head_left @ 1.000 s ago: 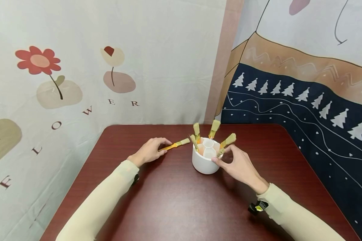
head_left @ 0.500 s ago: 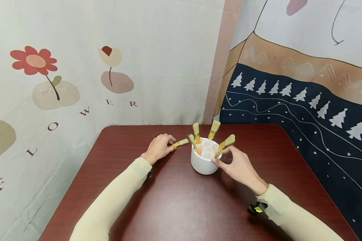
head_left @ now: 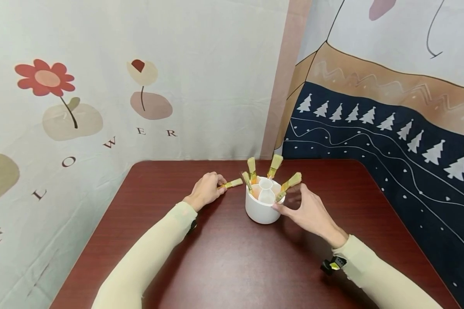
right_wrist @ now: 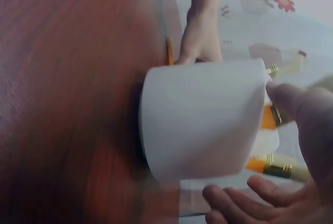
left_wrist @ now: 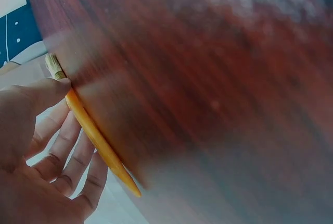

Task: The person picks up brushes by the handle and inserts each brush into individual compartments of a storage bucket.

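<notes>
A flat paintbrush (head_left: pixel 233 183) with an orange handle lies low over the table, left of a white round brush holder (head_left: pixel 263 211). My left hand (head_left: pixel 207 189) pinches it; in the left wrist view the thumb is near the ferrule and the fingers lie behind the orange handle (left_wrist: pixel 96 135). Several similar paintbrushes stand bristles up in the holder's outer compartments, one leaning right (head_left: pixel 291 181). My right hand (head_left: pixel 312 211) is at the holder's right side, its thumb touching the rim. In the right wrist view its other fingers (right_wrist: pixel 242 203) are loosely bent, apart from the holder wall (right_wrist: pixel 203 122).
The holder stands on a dark red wooden table (head_left: pixel 232 262), toward its far edge. A pale flower-printed cloth (head_left: pixel 216 86) hangs behind and left. A navy cloth with white trees (head_left: pixel 390 141) hangs at the right. Each wrist wears a dark strapped device (head_left: pixel 332 264).
My left hand has moved right along the paintbrush and now grips it nearer the bristles. My right hand's fingers have drawn slightly away from the holder, while the thumb stays at the rim.
</notes>
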### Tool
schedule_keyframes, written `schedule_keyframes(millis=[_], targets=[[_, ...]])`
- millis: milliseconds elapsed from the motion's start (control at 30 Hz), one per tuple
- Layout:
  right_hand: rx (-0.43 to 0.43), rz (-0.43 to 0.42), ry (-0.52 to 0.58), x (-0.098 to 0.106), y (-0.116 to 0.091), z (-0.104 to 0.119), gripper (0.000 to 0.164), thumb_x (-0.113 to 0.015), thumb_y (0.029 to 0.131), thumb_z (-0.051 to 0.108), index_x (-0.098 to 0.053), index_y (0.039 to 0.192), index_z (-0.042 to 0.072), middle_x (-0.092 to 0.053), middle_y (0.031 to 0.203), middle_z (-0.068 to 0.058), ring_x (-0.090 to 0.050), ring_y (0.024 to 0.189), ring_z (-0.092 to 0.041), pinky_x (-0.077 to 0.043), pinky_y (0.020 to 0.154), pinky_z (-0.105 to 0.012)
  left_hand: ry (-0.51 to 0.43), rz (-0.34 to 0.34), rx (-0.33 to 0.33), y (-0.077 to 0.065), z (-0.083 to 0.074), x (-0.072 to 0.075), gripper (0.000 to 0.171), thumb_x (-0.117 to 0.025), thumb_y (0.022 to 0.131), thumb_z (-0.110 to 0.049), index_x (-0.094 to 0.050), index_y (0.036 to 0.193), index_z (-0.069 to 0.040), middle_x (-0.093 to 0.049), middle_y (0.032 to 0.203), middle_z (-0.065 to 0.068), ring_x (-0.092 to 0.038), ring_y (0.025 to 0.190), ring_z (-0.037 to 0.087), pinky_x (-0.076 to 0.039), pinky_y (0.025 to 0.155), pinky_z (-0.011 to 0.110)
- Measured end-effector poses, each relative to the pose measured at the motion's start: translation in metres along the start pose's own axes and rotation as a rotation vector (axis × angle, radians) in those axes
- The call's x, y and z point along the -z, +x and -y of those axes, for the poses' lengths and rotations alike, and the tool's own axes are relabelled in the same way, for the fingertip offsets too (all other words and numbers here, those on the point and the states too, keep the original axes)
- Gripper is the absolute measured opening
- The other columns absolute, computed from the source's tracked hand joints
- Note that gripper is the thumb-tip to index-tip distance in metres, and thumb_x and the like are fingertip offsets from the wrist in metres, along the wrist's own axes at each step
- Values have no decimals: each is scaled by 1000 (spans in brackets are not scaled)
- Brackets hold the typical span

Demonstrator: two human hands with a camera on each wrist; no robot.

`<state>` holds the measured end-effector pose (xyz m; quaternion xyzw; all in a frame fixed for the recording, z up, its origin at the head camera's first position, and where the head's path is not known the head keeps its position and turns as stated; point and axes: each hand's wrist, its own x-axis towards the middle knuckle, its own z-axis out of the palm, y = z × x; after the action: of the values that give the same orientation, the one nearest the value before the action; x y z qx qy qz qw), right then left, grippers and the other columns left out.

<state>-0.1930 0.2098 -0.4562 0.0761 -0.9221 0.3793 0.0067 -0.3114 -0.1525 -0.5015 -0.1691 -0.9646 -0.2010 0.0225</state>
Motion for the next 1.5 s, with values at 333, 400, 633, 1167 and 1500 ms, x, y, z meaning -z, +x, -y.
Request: schedule_keyframes(millis=[333, 400, 633, 1167, 1500], targets=[[96, 120, 159, 1, 25, -19, 95, -96, 96, 52, -50, 171, 17, -63, 169, -13, -74, 145, -39, -61, 120, -65, -6, 1, 8, -1, 0, 0, 20, -84, 109, -21, -86, 125, -11, -80, 119, 8, -74, 119, 31, -66, 101, 48], [115, 139, 174, 1, 28, -20, 96, -97, 95, 50, -50, 173, 18, -62, 171, -12, -73, 145, -38, -60, 121, -67, -9, 1, 12, -1, 0, 0, 20, -83, 109, -21, -85, 126, -10, -80, 120, 8, -75, 119, 31, -66, 100, 49], [201, 140, 113, 2, 35, -23, 96, -95, 95, 56, -54, 173, 18, -68, 162, -11, -73, 138, -36, -60, 115, -68, -26, -8, 26, -5, -2, 1, 23, -81, 110, -19, -83, 131, -9, -78, 124, 10, -76, 119, 31, -67, 101, 50], [146, 185, 121, 2, 40, -22, 93, -96, 96, 52, -57, 172, 17, -62, 174, -9, -62, 158, -38, -48, 130, -74, -90, -114, 15, -11, 4, 4, 21, -82, 107, -16, -81, 126, -6, -76, 119, 11, -76, 104, 29, -66, 91, 46], [154, 165, 99, 0, 36, -19, 93, -96, 95, 53, -58, 171, 14, -68, 165, -11, -73, 138, -32, -61, 118, -63, -200, -176, 22, -15, 2, 9, 25, -80, 108, -13, -76, 129, -1, -75, 120, 17, -77, 106, 32, -67, 94, 44]])
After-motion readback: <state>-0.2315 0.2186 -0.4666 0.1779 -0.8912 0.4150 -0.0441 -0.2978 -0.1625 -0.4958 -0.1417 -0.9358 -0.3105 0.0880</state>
